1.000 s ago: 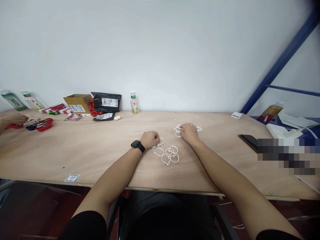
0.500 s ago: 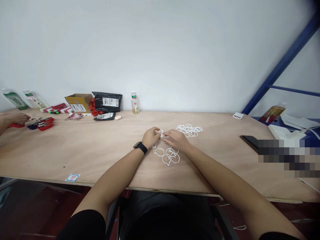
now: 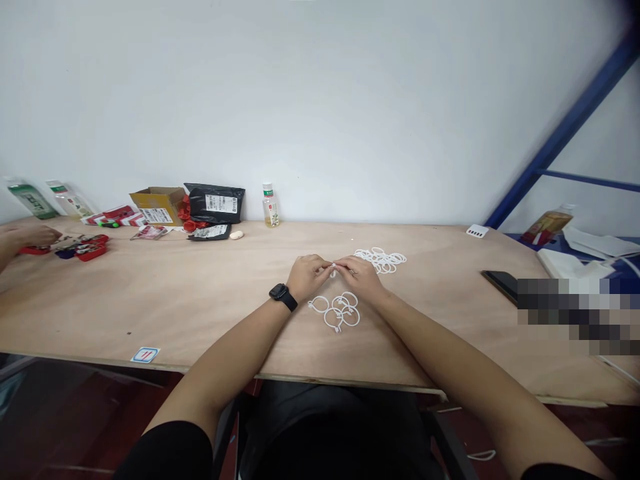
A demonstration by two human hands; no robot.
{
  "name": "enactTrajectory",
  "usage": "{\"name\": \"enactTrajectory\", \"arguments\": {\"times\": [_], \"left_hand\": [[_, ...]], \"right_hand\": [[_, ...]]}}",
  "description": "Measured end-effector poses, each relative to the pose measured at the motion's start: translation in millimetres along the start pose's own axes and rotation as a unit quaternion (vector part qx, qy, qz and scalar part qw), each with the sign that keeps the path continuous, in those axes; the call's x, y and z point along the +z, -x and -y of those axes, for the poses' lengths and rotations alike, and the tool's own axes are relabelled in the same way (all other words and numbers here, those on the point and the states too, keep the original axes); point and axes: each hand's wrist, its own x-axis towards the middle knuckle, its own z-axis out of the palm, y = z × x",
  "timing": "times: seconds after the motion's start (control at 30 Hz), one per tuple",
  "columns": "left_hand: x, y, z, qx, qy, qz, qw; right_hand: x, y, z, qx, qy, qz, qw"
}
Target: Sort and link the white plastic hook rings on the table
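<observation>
My left hand and my right hand meet over the table, their fingertips pinching one white plastic ring. Most of that ring is hidden behind the fingers. Closer to me lies a small group of white rings with little clasps, some overlapping. Beyond my right hand is a larger pile of white rings, partly covered by that hand. A black watch is on my left wrist.
A drink bottle, a black parcel bag and an open cardboard box stand along the wall. At far left, another person's hand is by red items. A phone lies at right on the wooden table.
Both hands have come together, the left shifting slightly right, and their fingertips now meet at the white ring. The lying rings have stayed put.
</observation>
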Motion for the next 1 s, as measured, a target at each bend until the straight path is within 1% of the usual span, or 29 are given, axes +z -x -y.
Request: {"name": "enactTrajectory", "arguments": {"times": [0.17,0.3,0.4,0.5,0.57,0.6,0.7,0.77,0.83,0.9,1.0], "left_hand": [[-4.0,0,-4,0.023,-0.014,0.017,1.0],[-5.5,0,-6,0.029,-0.02,0.012,0.999],[-7.4,-2,-6,0.026,-0.021,0.005,0.999],[-13.1,-6,-1,0.013,-0.022,0.019,0.999],[-18.9,-8,5,-0.006,-0.04,0.036,0.999],[-21.9,-8,9,-0.021,-0.054,0.055,0.997],[-28.0,-6,20,-0.082,-0.109,0.14,0.981],[-28.2,-4,25,-0.106,-0.128,0.189,0.968],[-25.8,-2,28,-0.102,-0.126,0.219,0.962],[-22.3,-2,30,-0.087,-0.113,0.233,0.962],[-16.2,-2,33,-0.064,-0.095,0.236,0.965]], "right_hand": [[-1,1,6,-0.009,-0.007,-0.015,1.0],[0,1,11,0.001,-0.007,-0.021,1.0],[1,1,12,0.01,0.009,-0.023,1.0],[1,-1,6,0.008,0.046,-0.022,0.999],[-2,-2,-3,0.012,0.087,-0.025,0.996],[-6,-2,-9,0.017,0.111,-0.024,0.993],[-20,-4,-32,0.047,0.186,-0.008,0.981],[-29,-4,-47,0.081,0.231,-0.008,0.97],[-36,-4,-58,0.11,0.259,-0.01,0.959],[-37,-4,-64,0.13,0.264,-0.011,0.956],[-32,-4,-62,0.128,0.234,-0.012,0.964]]}}
